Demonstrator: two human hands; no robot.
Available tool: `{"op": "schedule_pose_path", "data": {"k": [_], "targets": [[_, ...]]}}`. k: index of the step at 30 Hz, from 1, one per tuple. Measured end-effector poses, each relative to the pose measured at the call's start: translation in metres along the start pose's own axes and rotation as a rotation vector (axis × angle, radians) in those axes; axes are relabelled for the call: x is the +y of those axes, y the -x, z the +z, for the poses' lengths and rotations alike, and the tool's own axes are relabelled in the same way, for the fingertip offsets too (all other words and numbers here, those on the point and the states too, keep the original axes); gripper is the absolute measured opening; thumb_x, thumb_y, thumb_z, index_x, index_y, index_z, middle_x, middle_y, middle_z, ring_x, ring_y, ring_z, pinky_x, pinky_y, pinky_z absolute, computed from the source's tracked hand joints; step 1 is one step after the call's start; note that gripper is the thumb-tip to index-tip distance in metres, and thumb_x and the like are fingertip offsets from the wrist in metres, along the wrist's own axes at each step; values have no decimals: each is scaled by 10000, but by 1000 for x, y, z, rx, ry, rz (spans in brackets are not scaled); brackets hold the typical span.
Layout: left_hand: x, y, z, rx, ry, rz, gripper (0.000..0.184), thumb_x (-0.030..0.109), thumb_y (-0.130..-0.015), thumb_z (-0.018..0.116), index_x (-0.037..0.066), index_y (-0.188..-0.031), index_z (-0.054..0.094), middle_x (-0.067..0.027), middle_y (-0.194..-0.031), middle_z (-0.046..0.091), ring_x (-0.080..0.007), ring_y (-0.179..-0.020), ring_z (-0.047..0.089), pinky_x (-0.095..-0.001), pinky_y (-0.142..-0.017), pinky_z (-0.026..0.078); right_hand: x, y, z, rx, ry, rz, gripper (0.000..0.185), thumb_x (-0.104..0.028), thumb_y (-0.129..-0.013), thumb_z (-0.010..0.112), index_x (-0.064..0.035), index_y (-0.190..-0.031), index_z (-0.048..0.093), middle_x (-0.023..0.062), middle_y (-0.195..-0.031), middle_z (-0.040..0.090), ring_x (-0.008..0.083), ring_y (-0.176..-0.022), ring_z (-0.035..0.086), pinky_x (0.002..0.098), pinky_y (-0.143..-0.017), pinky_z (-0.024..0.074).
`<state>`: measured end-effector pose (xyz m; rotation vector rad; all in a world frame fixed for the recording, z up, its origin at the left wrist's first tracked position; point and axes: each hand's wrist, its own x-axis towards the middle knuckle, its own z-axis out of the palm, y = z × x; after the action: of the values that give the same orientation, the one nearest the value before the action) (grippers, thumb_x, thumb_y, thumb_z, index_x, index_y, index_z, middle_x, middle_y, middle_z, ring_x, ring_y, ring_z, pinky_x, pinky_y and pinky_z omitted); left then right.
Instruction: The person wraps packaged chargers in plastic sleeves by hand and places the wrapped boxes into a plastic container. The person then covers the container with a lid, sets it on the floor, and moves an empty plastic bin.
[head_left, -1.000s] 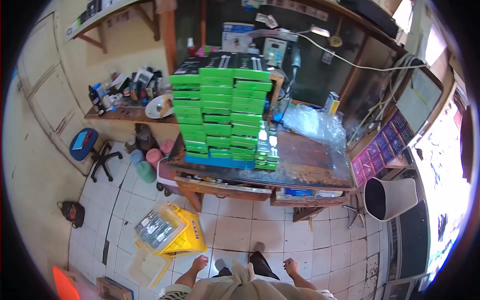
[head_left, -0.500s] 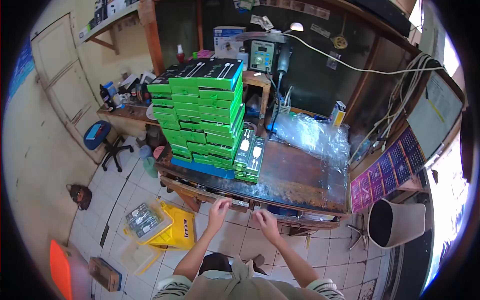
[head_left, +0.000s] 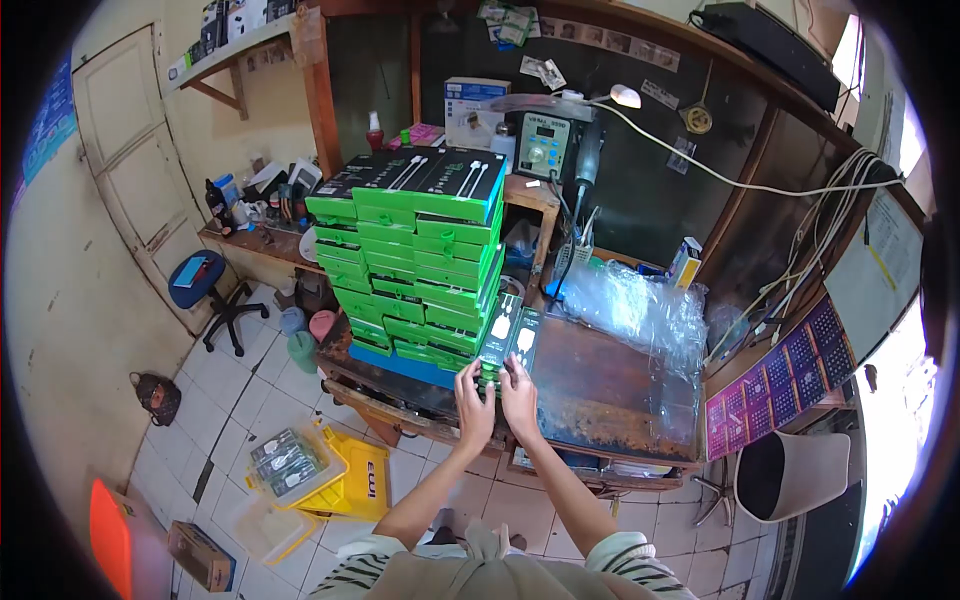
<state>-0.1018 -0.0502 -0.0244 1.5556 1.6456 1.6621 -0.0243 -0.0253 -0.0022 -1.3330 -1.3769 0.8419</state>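
Observation:
Green and black boxes (head_left: 400,240) stand in a tall stack on the wooden desk (head_left: 610,380). Beside its right front corner lies a low pile of small dark boxes (head_left: 501,335) with white pictures on top. My left hand (head_left: 474,400) is at the front left of this low pile, fingers apart, its fingertips at the pile's edge. Close to it on the right, my right hand (head_left: 518,398) has its fingers apart and its fingertips against the front of the small boxes. Neither hand has closed around a box.
Clear plastic wrap (head_left: 630,310) lies on the right part of the desk. A yellow bin (head_left: 360,480) holding packages stands on the floor at left. A white chair (head_left: 795,475) is at right, and a soldering station (head_left: 543,145) sits behind the stack.
Both my hands have risen from beside my body and reached forward to the low pile of small boxes. The view has moved closer to the desk.

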Motion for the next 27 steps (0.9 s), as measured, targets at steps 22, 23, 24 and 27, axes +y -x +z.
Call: {"op": "schedule_pose_path", "data": {"k": [22, 23, 24, 27], "targets": [[-6, -2, -1, -44, 28, 60, 436, -13, -813, 497, 10, -1235, 387, -138, -1119, 413, -272, -1027, 444, -366, -899, 360, -15, -44, 17, 117, 597, -143, 597, -246, -722, 658, 92, -1147, 410, 245, -1055, 454, 383, -988, 434, 426, -848, 393], [-6, -1, -2, -65, -5, 79, 453, -1, -827, 478, -3, -1264, 359, -159, -1185, 410, -292, -1064, 422, -378, -918, 340, -14, -43, 16, 103, 580, -138, 599, -230, -717, 657, 95, -1155, 409, 252, -1051, 461, 383, -985, 440, 422, -848, 394], [-5, -2, -3, -68, -4, 79, 453, -1, -827, 478, -3, -1264, 359, -159, -1185, 410, -292, -1064, 422, -378, -918, 340, -15, -41, 15, 89, 564, -132, 603, -214, -711, 656, 98, -1163, 408, 259, -1048, 468, 383, -982, 446, 419, -849, 396], [-3, -2, -4, -156, 1, 53, 483, 73, -856, 458, -22, -1303, 302, -224, -1296, 355, -337, -1147, 360, -419, -963, 274, -17, -33, 5, 20, 537, -74, 512, -165, -713, 635, 110, -1112, 468, 265, -1033, 487, 381, -986, 456, 417, -856, 394]]}}
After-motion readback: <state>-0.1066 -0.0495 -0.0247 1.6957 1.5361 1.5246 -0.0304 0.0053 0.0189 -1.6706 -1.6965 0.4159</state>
